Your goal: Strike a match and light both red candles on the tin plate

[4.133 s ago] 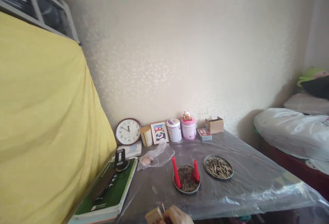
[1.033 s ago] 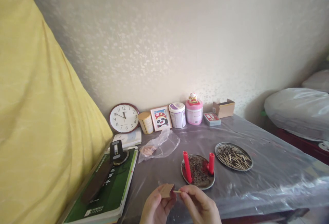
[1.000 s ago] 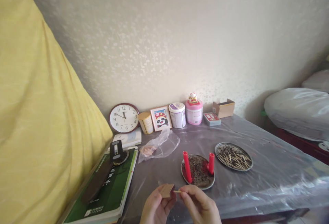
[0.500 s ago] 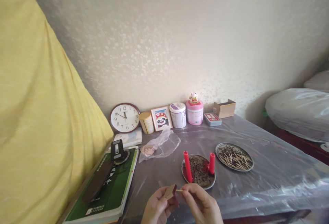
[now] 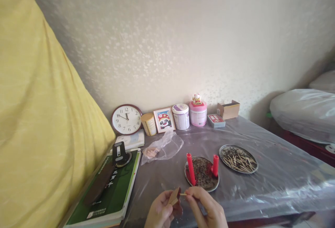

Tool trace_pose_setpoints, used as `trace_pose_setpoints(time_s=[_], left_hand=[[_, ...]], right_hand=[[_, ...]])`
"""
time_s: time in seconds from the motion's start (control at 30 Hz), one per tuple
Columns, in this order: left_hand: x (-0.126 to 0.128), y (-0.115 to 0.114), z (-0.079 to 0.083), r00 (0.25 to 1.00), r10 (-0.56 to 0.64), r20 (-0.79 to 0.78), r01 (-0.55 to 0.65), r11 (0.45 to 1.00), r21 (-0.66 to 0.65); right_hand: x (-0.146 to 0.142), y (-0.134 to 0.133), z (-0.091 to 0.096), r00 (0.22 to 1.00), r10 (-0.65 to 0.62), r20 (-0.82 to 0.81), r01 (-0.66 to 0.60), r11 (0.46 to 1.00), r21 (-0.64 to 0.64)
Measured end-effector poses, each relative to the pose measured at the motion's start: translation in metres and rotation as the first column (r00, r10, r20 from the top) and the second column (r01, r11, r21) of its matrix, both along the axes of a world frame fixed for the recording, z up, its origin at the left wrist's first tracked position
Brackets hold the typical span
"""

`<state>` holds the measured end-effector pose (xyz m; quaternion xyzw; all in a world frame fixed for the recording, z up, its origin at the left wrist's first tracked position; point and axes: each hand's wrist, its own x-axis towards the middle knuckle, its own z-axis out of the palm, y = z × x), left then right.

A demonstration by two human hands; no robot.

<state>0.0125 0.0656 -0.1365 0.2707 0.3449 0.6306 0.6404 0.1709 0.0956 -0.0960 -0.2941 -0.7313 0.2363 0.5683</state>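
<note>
Pinching a match (image 5: 183, 194) tightly between thumb and fingertips, the right hand (image 5: 208, 207) is leaving no gap around the stick. The left hand (image 5: 160, 210) is closing around a small matchbox (image 5: 174, 197), its thumb pressing the near face. The match is pointing at the box's dark side; whether its tip is touching cannot be told. Both are hovering over the near edge of the table (image 5: 157, 175), just in front of a plate (image 5: 215, 186) holding two red candles (image 5: 191, 169).

A clock (image 5: 127, 125) is showing plain numerals at the back left corner, a green book (image 5: 119, 189) along the left edge is bearing white Chinese characters, and a flat red-and-white box (image 5: 216, 120) by the back edge is carrying print too small to read.

Both hands are rising from below, facing each other, the right one turning its back upward
</note>
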Motion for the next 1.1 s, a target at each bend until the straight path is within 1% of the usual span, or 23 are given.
trace_pose_setpoints(time_s=[0.2,0.3,0.33,0.37,0.4,0.43,0.47,0.53,0.6,0.63,0.67,0.73,0.9,1.0,1.1], left_hand=[[-0.004,0.002,-0.007,0.999,0.007,-0.054,-0.004,0.999,0.05],[-0.006,0.002,-0.01,0.987,0.001,-0.162,0.016,0.994,0.107],[-0.007,0.001,-0.01,0.98,-0.016,-0.2,0.042,0.991,0.127],[-0.007,0.0,-0.01,0.972,-0.035,-0.231,0.07,0.987,0.147],[-0.008,-0.001,-0.008,0.968,-0.043,-0.246,0.085,0.983,0.165],[-0.01,-0.003,-0.006,0.97,-0.033,-0.24,0.077,0.981,0.176],[-0.013,-0.004,-0.002,0.976,-0.003,-0.219,0.044,0.982,0.182],[-0.023,-0.004,0.006,0.981,0.139,-0.138,-0.117,0.981,0.153],[-0.034,-0.004,0.015,0.953,0.291,-0.083,-0.285,0.955,0.077],[-0.039,-0.003,0.018,0.931,0.356,-0.075,-0.354,0.934,0.044],[-0.042,-0.002,0.021,0.914,0.399,-0.07,-0.399,0.917,0.018],[-0.045,-0.002,0.024,0.889,0.454,-0.066,-0.456,0.89,-0.02],[-0.038,-0.001,0.026,0.863,0.502,-0.059,-0.505,0.858,-0.091],[-0.035,0.0,0.025,0.847,0.528,-0.058,-0.531,0.839,-0.116],[-0.036,0.001,0.022,0.848,0.526,-0.06,-0.529,0.841,-0.116]], right_hand=[[0.0,-0.006,0.005,1.0,0.004,0.008,-0.005,0.995,0.098],[0.001,-0.005,0.002,0.996,0.026,0.09,-0.039,0.988,0.149],[0.001,-0.002,-0.001,0.994,0.013,0.11,-0.029,0.989,0.144],[0.002,0.001,-0.004,0.993,-0.016,0.118,0.003,0.994,0.112],[0.002,0.004,-0.007,0.992,-0.058,0.111,0.053,0.997,0.047],[0.002,0.008,-0.011,0.99,-0.105,0.093,0.11,0.992,-0.054],[0.003,0.012,-0.014,0.988,-0.14,0.068,0.15,0.974,-0.171],[0.005,0.017,-0.018,0.985,-0.17,0.013,0.162,0.91,-0.383],[0.008,0.02,-0.017,0.984,-0.171,-0.049,0.124,0.856,-0.501],[0.01,0.02,-0.016,0.982,-0.174,-0.073,0.108,0.839,-0.533],[0.011,0.021,-0.014,0.98,-0.176,-0.089,0.098,0.827,-0.553],[0.012,0.02,-0.01,0.977,-0.181,-0.109,0.088,0.816,-0.572],[0.012,0.018,-0.001,0.977,-0.164,-0.133,0.058,0.814,-0.578],[0.012,0.017,0.004,0.979,-0.15,-0.137,0.035,0.788,-0.615],[0.012,0.017,0.007,0.978,-0.152,-0.146,0.022,0.761,-0.648]])
